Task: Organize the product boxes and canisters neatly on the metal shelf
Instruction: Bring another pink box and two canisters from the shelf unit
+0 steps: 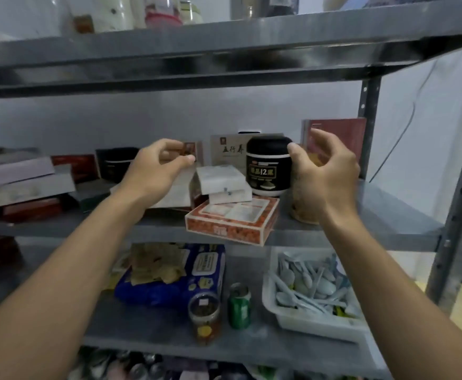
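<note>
Black canister (pixel 268 165): upright on middle metal shelf (pixel 388 212), beside white box (pixel 221 182) leaning on orange box (pixel 232 220) that overhangs the shelf edge. Right hand (pixel 325 174): fingers spread, thumb touching canister, not yet gripping. Left hand (pixel 156 171): loosely curled, apparently empty. Step: reaching for canister. Next: close grip and lift.

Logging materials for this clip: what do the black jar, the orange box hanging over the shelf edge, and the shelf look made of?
Black jar: probably plastic, smooth with a soft sheen on its domed lid. Orange box: looks like printed cardboard, with crisp folded edges and a clear window on top. Shelf: grey metal, dull finish, with punched uprights.
</note>
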Demonstrator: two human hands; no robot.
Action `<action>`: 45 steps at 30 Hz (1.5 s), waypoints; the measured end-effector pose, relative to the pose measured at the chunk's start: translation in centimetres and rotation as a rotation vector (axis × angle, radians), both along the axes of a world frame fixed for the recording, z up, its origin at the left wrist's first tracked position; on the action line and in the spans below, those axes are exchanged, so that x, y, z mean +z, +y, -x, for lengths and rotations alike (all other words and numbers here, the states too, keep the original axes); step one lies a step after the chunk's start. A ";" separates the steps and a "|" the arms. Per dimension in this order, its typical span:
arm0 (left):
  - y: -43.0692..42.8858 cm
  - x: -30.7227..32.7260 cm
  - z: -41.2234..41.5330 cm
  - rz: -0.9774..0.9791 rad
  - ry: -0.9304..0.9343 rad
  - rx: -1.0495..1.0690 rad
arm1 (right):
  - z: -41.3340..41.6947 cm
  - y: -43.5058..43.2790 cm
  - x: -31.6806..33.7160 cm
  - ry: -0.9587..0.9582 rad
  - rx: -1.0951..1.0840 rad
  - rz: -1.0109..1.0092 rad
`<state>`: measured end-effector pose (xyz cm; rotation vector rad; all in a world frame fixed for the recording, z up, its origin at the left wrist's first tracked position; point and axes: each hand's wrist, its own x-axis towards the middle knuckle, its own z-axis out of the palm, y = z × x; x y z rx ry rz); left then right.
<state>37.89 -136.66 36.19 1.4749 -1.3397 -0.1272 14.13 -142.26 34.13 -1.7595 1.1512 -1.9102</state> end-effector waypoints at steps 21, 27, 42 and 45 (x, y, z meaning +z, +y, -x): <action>36.1 -29.2 -9.1 -0.311 0.719 0.469 | -18.6 26.1 -29.1 0.260 0.830 -0.764; 37.7 -31.6 -9.1 -0.338 0.811 0.594 | -21.0 27.0 -32.3 0.285 0.922 -0.858; 38.3 -34.1 -16.5 -0.223 0.873 0.831 | -32.3 23.4 -34.7 0.419 1.089 -0.894; 38.0 -34.8 -21.3 -0.215 0.883 0.822 | -36.0 23.3 -35.3 0.427 1.072 -0.906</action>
